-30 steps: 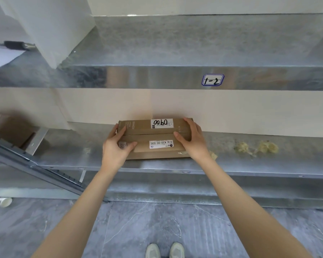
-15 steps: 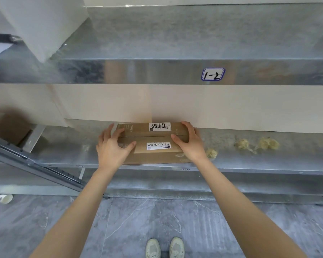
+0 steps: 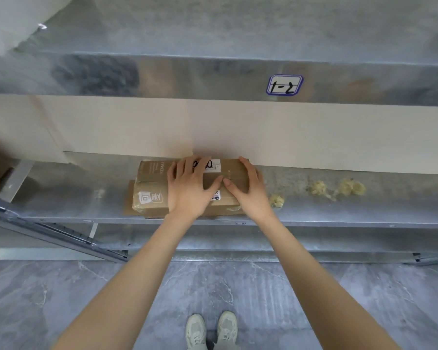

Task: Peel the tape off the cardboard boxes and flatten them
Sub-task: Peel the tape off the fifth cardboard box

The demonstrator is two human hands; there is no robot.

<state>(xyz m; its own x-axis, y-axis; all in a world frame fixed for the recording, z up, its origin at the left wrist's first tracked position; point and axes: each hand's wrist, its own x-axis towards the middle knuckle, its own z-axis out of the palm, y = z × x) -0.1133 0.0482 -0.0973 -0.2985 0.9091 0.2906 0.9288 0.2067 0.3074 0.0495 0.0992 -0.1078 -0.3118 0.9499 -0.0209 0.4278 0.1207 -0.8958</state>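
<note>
Left hand (image 3: pixel 187 190) and right hand (image 3: pixel 249 192) lay flat, fingers spread. Metal shelf (image 3: pixel 61 198) held the two cardboard boxes (image 3: pixel 151 184) under the palms, at its front. I judged: pin them steady, then feel for a tape end; I saw none.

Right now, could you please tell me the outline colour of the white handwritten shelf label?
Blue; the shelf label shows in head view.
</note>
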